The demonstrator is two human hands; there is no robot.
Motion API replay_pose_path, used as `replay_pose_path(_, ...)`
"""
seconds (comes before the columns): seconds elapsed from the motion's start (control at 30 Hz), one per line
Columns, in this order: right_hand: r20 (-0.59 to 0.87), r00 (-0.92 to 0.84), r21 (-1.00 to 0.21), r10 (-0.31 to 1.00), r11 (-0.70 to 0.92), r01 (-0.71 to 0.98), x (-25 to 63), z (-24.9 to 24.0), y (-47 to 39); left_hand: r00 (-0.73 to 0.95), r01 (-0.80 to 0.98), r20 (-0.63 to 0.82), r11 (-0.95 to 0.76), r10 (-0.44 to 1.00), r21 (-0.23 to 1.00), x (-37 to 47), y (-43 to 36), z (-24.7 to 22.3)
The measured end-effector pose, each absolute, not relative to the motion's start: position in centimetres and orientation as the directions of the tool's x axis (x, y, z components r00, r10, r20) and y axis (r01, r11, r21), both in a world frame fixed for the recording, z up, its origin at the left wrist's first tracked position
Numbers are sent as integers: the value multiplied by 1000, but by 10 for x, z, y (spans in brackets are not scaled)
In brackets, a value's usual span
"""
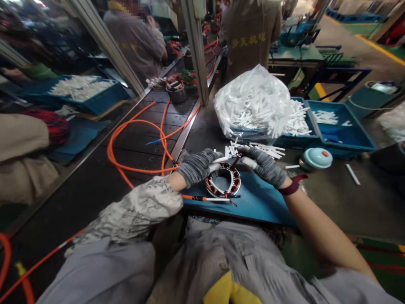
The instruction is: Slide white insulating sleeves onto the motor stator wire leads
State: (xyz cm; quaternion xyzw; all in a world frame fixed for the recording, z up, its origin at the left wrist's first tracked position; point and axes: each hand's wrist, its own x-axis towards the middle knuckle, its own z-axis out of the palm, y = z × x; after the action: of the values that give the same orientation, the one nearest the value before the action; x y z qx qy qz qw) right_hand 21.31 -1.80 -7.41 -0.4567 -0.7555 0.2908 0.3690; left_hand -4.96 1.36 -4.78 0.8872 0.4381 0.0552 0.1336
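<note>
A ring-shaped motor stator (pixel 234 185) with orange and black lacing sits on a blue mat (pixel 259 202) in front of me. Over its far left edge, my gloved left hand (pixel 200 166) is closed on a thin white sleeve (pixel 221 160). Thumb and fingers of my gloved right hand (pixel 264 166) pinch a dark wire end (pixel 236 158) just above the stator's far rim. The sleeve's tip is close to that wire; whether they touch, I cannot tell. An orange cable (pixel 190 196) with a white-sleeved end and bare leads lies along the stator's near side.
Loose white sleeves (pixel 267 150) lie beyond my hands, before a clear plastic bag (pixel 253 101) full of them. Blue bins (pixel 354 135) and a round light-blue container (pixel 316 158) stand to the right. Orange cable loops (pixel 110 147) cover the left side. Other people (pixel 249 42) are across the line.
</note>
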Motion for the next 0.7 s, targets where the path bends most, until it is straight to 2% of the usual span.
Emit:
replay_pose_path(0.03,290,-327,-752,899,426,503,213,-74,-13,593,783,-26,-570,804,251,-45,13,-50)
replay_pose_path(0.1,299,-372,-678,879,470,565,214,-73,-2,599,776,-37,-568,800,273,-44,15,-54)
replay_pose_path(0.23,316,-584,-386,747,664,641,221,-64,9,655,670,-24,-566,755,480,-48,12,-54)
replay_pose_path(0.3,304,-638,-304,708,707,639,224,-58,3,666,621,-11,-547,746,561,-47,4,-48)
replay_pose_path(0.33,298,-631,-305,716,698,648,224,-57,-3,674,599,-6,-541,739,591,-45,0,-44)
replay_pose_path(0.37,289,-598,-349,748,664,661,223,-56,-10,684,576,-1,-539,730,615,-43,-4,-39)
replay_pose_path(0.43,217,-461,-589,860,492,641,219,-56,-25,713,540,4,-553,701,634,-37,-11,-30)
replay_pose_path(0.5,63,-345,-825,937,243,510,212,-58,-38,731,552,-12,-581,682,598,-32,-12,-24)
replay_pose_path(0.53,-12,-320,-889,947,136,436,209,-59,-43,725,583,-25,-594,688,555,-31,-11,-22)
replay_pose_path(0.6,-101,-324,-935,941,22,355,204,-60,-49,694,658,-47,-605,719,448,-28,-7,-20)
replay_pose_path(0.7,-133,-339,-953,931,-27,302,207,-58,-53,676,704,-81,-609,733,365,-29,-1,-21)
